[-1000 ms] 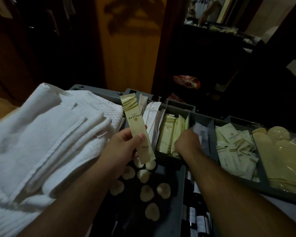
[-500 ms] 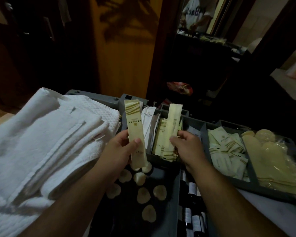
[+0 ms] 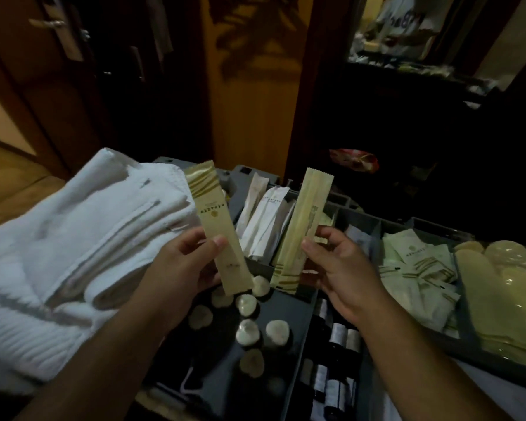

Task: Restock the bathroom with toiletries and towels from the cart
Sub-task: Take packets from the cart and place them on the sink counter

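My left hand [image 3: 176, 268] pinches a long cream toiletry packet [image 3: 214, 220] with gold stripes at its top, held upright over the grey cart tray [image 3: 295, 326]. My right hand [image 3: 337, 268] pinches a second long packet [image 3: 304, 226], gold stripes at its bottom end, lifted above the compartment of similar packets. The two packets stand side by side, a little apart. Folded white towels [image 3: 73, 238] lie stacked on the cart's left.
The tray holds white sachets [image 3: 268, 220], flat cream packets [image 3: 419, 268], plastic-wrapped yellowish items [image 3: 504, 287], round pale soaps [image 3: 246, 329] and small dark bottles [image 3: 337, 335]. Wooden doors stand behind the cart. A person shows at the upper right.
My right hand reached into the packet compartment, took out a long packet and lifted it clear. My left hand kept holding its packet upright.
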A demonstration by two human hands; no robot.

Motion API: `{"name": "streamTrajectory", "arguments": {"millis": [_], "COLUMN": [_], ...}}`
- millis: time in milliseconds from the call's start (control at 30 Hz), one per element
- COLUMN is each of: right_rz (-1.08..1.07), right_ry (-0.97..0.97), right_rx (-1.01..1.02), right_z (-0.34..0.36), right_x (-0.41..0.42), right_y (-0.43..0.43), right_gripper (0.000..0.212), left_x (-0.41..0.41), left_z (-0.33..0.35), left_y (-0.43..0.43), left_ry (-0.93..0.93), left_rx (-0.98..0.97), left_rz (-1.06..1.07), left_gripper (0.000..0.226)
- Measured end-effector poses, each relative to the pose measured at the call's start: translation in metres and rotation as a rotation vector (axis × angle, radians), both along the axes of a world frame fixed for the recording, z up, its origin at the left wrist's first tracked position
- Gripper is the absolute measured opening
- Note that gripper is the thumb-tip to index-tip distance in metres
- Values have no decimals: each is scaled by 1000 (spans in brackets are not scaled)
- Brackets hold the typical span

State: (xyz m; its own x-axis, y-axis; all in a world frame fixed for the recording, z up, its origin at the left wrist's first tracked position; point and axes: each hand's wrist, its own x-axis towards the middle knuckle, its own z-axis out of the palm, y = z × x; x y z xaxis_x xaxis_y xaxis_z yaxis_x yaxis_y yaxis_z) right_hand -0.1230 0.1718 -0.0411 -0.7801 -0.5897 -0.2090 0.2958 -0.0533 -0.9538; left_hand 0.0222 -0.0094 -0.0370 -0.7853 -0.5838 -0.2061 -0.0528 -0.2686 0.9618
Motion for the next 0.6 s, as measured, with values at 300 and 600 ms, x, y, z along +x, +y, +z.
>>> {"name": "streamTrajectory", "arguments": {"millis": [300, 600], "right_rz": [453, 815], "right_ry": [16, 23], "right_rx": [-93, -196], "right_z": [0, 17], "right_x": [59, 178], "right_y": [-42, -70], "right_gripper": [29, 30], "left_x": [113, 253], "left_z": [8, 31], "left_y": [23, 71], "left_ry": [0, 87], "left_rx": [-90, -167], "left_rz": [290, 537], "left_gripper": [31, 45]}}
